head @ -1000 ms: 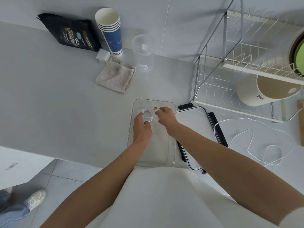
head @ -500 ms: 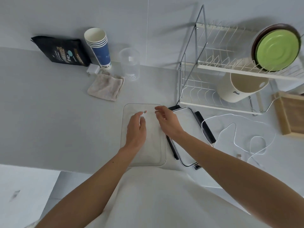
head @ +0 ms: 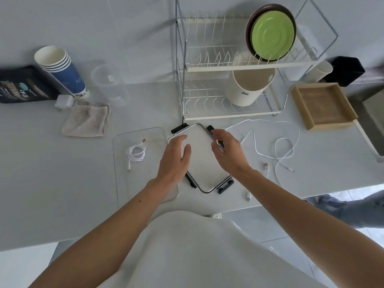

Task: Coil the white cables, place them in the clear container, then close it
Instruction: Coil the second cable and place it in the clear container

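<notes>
1. Head view, the only feed I have. The clear container point(head: 118, 163) lies open on the counter point(head: 52, 173), at about 9 o'clock from frame centre.
2. One coiled white cable point(head: 136, 152) rests inside the container, toward its 12 o'clock end. Both plug ends stick out of the coil.
3. The lid point(head: 200, 161), with black latches, lies just beside the container at its 3 o'clock.
4. Left hand point(head: 174, 161): fingers straight, thumb spread wide, lying over the lid's 9 o'clock edge. It holds nothing. I can't tell if it presses down.
5. Right hand point(head: 228, 150): fingers curled round the lid's 3 o'clock rim, next to a latch.
6. A loose white cable point(head: 278, 142) sprawls uncoiled on the counter at 3 o'clock of the lid, apart from both hands.
7. Dish rack point(head: 207, 67) with a green plate point(head: 273, 36) at 12 o'clock. Paper cups point(head: 62, 69) and a cloth point(head: 86, 119) at 10 o'clock.
</notes>
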`<action>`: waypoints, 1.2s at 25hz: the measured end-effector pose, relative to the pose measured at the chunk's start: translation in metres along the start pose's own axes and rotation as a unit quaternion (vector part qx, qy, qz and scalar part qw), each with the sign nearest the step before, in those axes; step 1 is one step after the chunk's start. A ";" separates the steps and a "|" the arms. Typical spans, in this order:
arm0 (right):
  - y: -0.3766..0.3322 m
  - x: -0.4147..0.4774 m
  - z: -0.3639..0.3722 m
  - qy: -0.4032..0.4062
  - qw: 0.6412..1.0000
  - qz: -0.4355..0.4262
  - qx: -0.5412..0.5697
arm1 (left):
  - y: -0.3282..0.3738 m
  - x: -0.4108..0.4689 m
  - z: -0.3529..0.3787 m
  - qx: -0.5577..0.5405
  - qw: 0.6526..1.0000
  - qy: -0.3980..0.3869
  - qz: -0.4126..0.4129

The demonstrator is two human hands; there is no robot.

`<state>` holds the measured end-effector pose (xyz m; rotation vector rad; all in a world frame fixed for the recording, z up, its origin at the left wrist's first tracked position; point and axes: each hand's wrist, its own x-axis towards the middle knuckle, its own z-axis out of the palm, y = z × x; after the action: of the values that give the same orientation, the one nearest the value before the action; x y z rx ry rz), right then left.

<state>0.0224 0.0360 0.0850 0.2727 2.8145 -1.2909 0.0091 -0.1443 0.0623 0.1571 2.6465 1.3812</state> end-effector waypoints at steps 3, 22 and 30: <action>0.036 -0.006 -0.024 -0.004 0.999 0.012 -0.047 | 0.018 -0.003 0.033 -0.001 0.999 -0.051 -0.005; 0.165 0.030 -0.086 -0.142 0.978 0.087 -0.127 | 0.064 0.019 0.180 0.131 0.972 -0.147 -0.129; 0.165 0.029 -0.091 -0.146 0.986 0.049 -0.061 | 0.063 0.019 0.201 0.192 0.962 -0.120 -0.151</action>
<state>0.0263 0.2147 0.0185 0.1957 2.5840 -1.0377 0.0290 0.0568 -0.0009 -0.0360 2.5659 0.7010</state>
